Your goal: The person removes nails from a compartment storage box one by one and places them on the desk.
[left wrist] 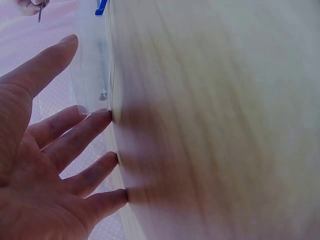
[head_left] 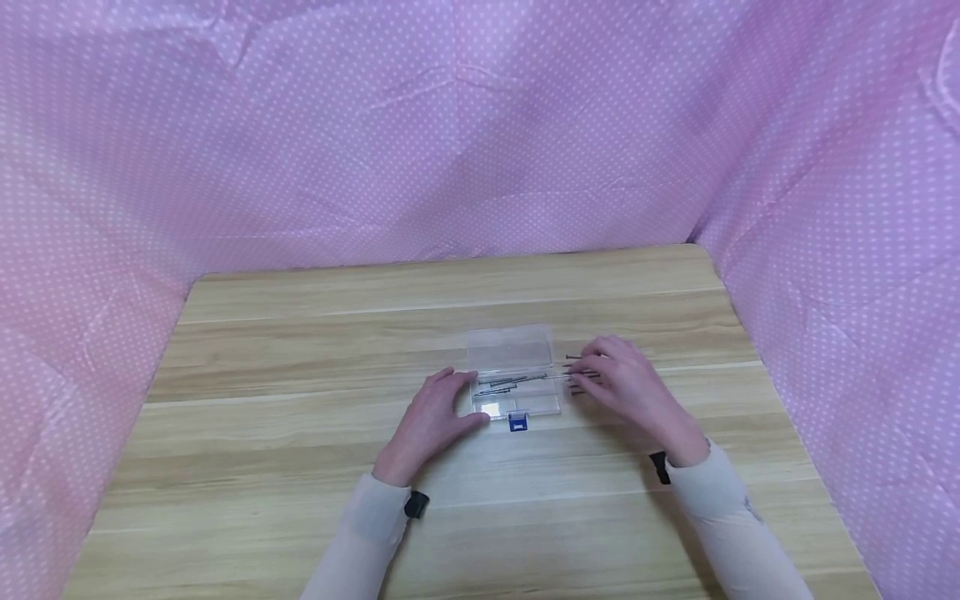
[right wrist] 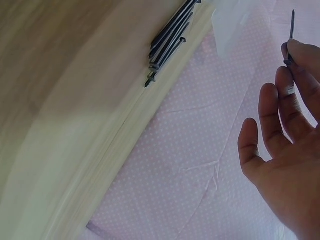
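Right hand (head_left: 626, 379) pinching nail (right wrist: 291, 25) over clear box (head_left: 516, 379); left hand (head_left: 437, 414) fingers straight, steadying box

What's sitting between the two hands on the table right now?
In the head view, the clear plastic box lies open between the left hand and right hand, with long nails inside.

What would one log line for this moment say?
left hand: open, steadying clear plastic box | right hand: pinching one dark nail | loose nails: on wooden table | box lid: open
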Tool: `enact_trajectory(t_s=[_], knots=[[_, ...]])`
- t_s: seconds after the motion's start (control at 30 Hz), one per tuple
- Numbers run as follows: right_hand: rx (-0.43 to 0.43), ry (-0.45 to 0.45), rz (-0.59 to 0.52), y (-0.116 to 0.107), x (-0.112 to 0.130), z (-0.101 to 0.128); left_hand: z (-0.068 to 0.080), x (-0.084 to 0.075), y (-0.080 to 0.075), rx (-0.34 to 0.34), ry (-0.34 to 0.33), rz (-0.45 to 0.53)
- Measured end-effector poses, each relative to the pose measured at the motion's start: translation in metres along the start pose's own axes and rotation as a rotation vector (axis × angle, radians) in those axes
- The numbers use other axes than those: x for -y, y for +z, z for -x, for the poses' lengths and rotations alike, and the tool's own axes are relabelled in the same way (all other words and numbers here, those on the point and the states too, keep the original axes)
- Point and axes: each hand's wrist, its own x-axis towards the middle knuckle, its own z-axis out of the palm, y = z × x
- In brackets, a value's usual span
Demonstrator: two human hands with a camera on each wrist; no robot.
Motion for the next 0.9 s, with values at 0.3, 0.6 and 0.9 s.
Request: enact_trajectory(t_s=[0.3, 0.6, 0.9], knots=[[-0.018, -0.008, 0.016, -0.005, -0.005, 0.008, -0.001, 0.000, 0.000, -0.002, 0.010, -0.009], [-0.034, -0.015, 0.020, -0.010, -0.010, 0.016, -0.001, -0.001, 0.000, 0.004, 0.002, -0.005], [-0.032, -0.019, 0.022, -0.012, -0.015, 0.025, -0.002, 0.000, 0.000, 0.006, -0.001, -0.019]])
